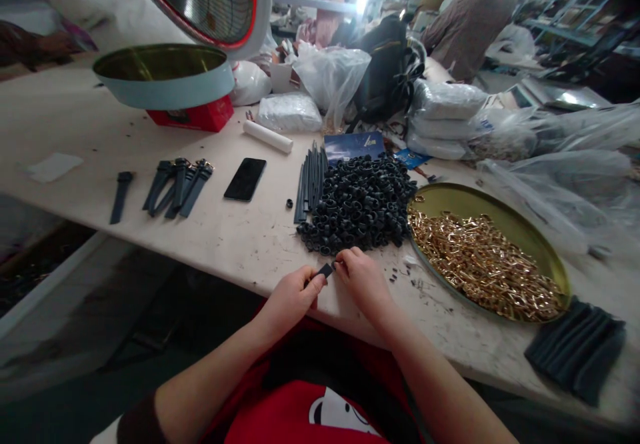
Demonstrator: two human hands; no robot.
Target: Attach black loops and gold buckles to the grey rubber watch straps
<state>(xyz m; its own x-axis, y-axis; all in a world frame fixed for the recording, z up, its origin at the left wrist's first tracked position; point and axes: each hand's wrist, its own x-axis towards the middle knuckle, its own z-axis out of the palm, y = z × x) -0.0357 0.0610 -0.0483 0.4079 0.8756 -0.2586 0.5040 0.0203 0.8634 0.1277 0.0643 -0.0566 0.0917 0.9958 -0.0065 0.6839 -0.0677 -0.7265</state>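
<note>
My left hand point(303, 287) is closed on a short dark strap point(325, 271) near the table's front edge, the strap's end sticking out past the thumb. Close to its right, my right hand point(356, 272) pinches with thumb and fingers at a tiny dark piece by the strap's tip; what it is, I cannot make out. Just beyond the hands lies a heap of small black loops point(360, 197), with long dark strips point(311, 181) at its left side. A round tray point(545, 247) of gold metal clasps point(480, 264) stands to the right.
Finished-looking dark straps with gold parts point(179, 187), a single strap point(121, 197) and a phone point(245, 179) lie left. Dark strips point(575, 351) hang near the right edge. Behind are a white roll point(268, 137), a basin point(165, 87), a fan point(210, 4), plastic bags and a person point(470, 21).
</note>
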